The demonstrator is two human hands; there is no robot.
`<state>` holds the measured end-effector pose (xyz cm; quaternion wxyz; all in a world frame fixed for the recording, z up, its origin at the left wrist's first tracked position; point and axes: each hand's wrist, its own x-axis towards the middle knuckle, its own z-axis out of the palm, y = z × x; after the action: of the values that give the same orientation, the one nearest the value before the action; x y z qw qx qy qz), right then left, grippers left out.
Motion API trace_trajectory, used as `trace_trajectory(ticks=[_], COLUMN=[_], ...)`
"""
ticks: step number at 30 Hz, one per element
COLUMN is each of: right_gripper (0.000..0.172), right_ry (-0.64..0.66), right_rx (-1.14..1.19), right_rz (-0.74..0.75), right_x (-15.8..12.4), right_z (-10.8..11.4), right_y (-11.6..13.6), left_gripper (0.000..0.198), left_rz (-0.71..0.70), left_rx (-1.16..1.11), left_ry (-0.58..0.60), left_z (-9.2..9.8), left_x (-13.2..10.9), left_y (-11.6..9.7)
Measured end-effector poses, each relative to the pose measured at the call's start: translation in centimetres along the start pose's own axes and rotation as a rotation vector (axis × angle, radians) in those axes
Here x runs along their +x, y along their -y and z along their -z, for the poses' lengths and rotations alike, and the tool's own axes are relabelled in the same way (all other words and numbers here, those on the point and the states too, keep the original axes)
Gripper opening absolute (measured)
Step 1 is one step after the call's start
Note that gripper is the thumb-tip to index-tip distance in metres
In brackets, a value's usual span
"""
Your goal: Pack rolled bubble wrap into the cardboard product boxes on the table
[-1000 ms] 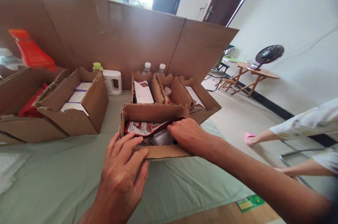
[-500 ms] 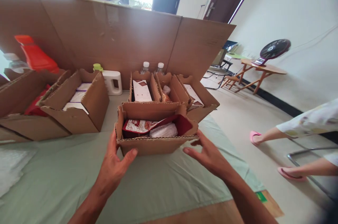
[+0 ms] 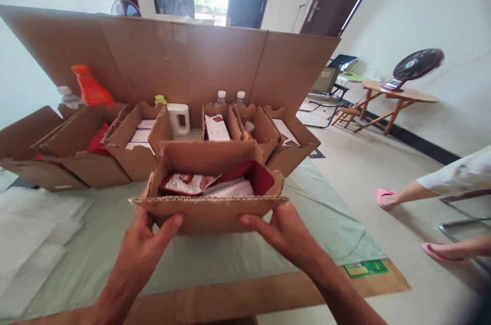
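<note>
An open cardboard box is held up above the green-covered table by both my hands. My left hand grips its lower left corner, thumb on the front wall. My right hand grips the lower right corner, thumb along the front. Inside the box lie a red-and-white packet, a dark red pouch and a clear plastic bag.
Several open cartons with packets stand behind, backed by a tall cardboard screen. A white jug, two water bottles and an orange bottle stand there. Plastic sheets lie left. Another person's legs are at right.
My right hand came out of the box and both hands took hold of its lower corners. The box rose off the table and came toward me.
</note>
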<state>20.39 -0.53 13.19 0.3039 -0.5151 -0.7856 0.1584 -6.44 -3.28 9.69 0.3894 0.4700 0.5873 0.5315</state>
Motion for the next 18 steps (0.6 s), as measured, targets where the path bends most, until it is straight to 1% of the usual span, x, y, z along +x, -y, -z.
trace_trajectory(ticks=[2, 4, 5, 7, 10, 14, 16, 18], right_gripper=[0.039, 0.037, 0.041, 0.048, 0.048, 0.039, 0.036, 0.041], right_ry=[-0.063, -0.095, -0.102, -0.101, -0.088, -0.063, -0.035, 0.035], right_rx=[-0.047, -0.097, -0.117, -0.14, -0.151, -0.117, -0.08, -0.062], right_rz=[-0.009, -0.014, -0.014, -0.011, -0.011, -0.006, 0.025, 0.076], right_x=[0.6, 0.8, 0.8, 0.6, 0.0, -0.4, -0.3, 0.0], right_z=[1.3, 2.3, 2.6, 2.8, 2.7, 2.0, 1.2, -0.1], right_y=[1.9, 3.4, 3.9, 4.6, 5.2, 5.4, 5.1, 4.4], left_gripper=[0.07, 0.068, 0.067, 0.065, 0.066, 0.07, 0.075, 0.081], left_rz=[-0.082, -0.141, -0.151, -0.148, -0.13, -0.108, -0.075, -0.017], left_rx=[0.049, 0.076, 0.083, 0.104, 0.128, 0.084, 0.084, 0.087], left_ry=[-0.08, -0.142, -0.15, -0.123, -0.111, -0.105, -0.135, -0.187], left_z=[1.0, 1.6, 1.8, 2.2, 2.9, 3.5, 3.6, 3.5], left_x=[0.0, -0.2, -0.4, -0.8, -1.5, -2.6, -3.5, -4.6], left_y=[-2.5, -4.4, -5.1, -5.6, -5.4, -4.2, -3.3, -2.2])
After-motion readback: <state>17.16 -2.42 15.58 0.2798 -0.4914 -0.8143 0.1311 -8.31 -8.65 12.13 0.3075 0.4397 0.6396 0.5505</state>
